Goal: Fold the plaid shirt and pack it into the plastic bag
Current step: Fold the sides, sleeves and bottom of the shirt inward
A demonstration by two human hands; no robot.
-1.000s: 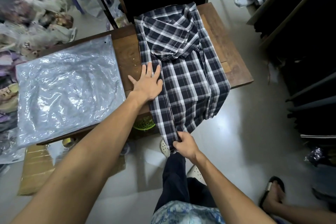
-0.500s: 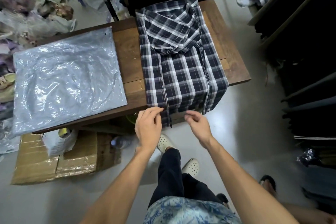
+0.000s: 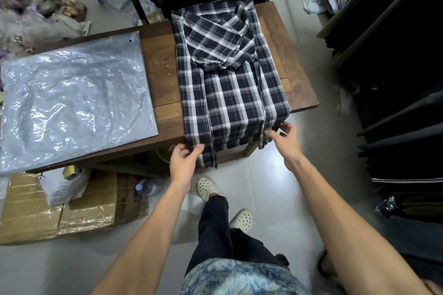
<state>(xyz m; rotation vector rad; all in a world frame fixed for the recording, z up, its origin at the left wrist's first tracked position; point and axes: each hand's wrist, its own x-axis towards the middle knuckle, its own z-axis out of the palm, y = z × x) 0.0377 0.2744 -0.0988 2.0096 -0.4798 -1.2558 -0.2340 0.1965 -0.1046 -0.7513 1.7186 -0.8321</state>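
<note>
The navy and white plaid shirt (image 3: 230,88) lies face down on the wooden table (image 3: 163,72), sleeves folded in, its hem hanging over the near edge. My left hand (image 3: 183,160) pinches the hem's near left corner. My right hand (image 3: 286,137) holds the near right corner with fingers curled under the cloth. The clear plastic bag (image 3: 74,100) lies flat on the table's left part, apart from the shirt.
Under the table's left end sit a flattened cardboard box (image 3: 60,211), a white bag (image 3: 64,187) and a water bottle (image 3: 147,187). Dark shelving (image 3: 395,79) stands to the right. Piled packed clothes (image 3: 36,7) lie at the back left. My feet in white clogs (image 3: 207,188) stand below the shirt.
My left hand left the shirt's middle and came to the hem. Both hands then spread apart to the hem's left and right corners. The hanging tail was drawn up shorter.
</note>
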